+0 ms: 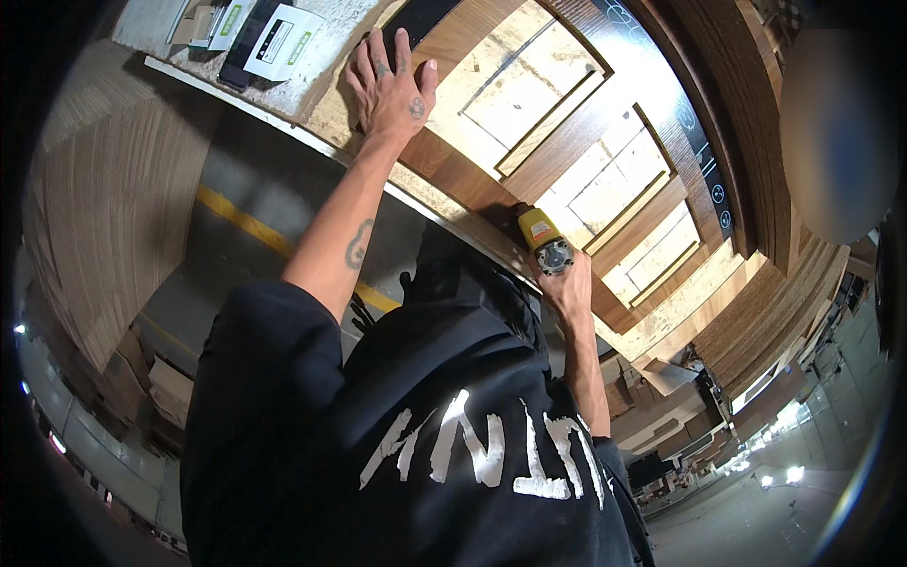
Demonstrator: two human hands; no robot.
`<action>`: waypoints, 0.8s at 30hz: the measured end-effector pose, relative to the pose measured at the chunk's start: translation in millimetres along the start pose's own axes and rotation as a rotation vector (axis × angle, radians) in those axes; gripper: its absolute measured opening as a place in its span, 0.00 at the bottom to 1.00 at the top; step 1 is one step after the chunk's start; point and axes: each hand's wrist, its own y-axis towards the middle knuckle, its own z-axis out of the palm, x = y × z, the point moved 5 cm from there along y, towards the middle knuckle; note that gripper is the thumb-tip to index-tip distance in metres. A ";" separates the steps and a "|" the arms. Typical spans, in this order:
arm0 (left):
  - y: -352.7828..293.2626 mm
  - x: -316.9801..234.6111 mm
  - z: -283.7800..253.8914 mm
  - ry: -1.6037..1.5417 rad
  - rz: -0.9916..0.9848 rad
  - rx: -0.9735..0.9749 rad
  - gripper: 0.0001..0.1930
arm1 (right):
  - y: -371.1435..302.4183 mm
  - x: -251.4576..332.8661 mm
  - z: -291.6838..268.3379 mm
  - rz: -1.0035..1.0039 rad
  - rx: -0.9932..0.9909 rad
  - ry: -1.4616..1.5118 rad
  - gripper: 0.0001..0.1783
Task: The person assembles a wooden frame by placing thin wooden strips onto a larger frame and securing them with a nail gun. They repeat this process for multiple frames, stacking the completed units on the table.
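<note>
A brown wooden frame panel (439, 168) with rectangular openings lies across a pale chipboard worktop (491, 80). My left hand (387, 94) rests with fingers spread at the panel's far left end, beside a black strip (422, 21); it holds nothing. By the panel's near edge, my right hand (573, 283) is closed round a yellow nail gun (541, 231) with a round, bolted end cap. The nail gun's nose is hard to make out against the dark wood, so I cannot tell whether it touches. My right fingers are partly hidden behind the tool.
White small boxes (282, 42) stand on the bench at the far left. A tall stack of brown boards (109, 180) rises on the left. More brown boards (789, 317) are piled at right, near a blurred person (841, 132). A yellow line (241, 219) crosses the floor.
</note>
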 end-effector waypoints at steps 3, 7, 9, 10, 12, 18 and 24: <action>-1.0 0.6 1.4 -0.003 0.001 -0.003 0.35 | 0.2 -0.7 -2.0 -0.013 -0.008 -0.016 0.27; 0.0 0.1 0.8 -0.007 0.002 0.006 0.35 | -0.5 5.7 -4.6 -0.003 -0.009 -0.042 0.26; 1.4 1.7 0.9 -0.011 0.005 -0.005 0.35 | 1.2 8.2 -4.9 -0.023 -0.009 -0.069 0.26; -0.5 1.4 1.2 -0.016 -0.001 0.005 0.35 | 1.8 8.6 -5.9 -0.033 -0.010 -0.083 0.26; -1.3 0.9 1.8 -0.017 -0.001 0.011 0.35 | 4.0 2.8 -3.2 -0.073 -0.009 -0.056 0.28; -1.0 1.0 -0.4 -0.051 0.006 -0.001 0.36 | 9.8 34.3 -0.4 -0.099 0.021 -0.038 0.30; -2.4 1.6 3.0 -0.082 -0.008 0.019 0.36 | 10.8 35.2 3.0 -0.095 0.004 -0.009 0.21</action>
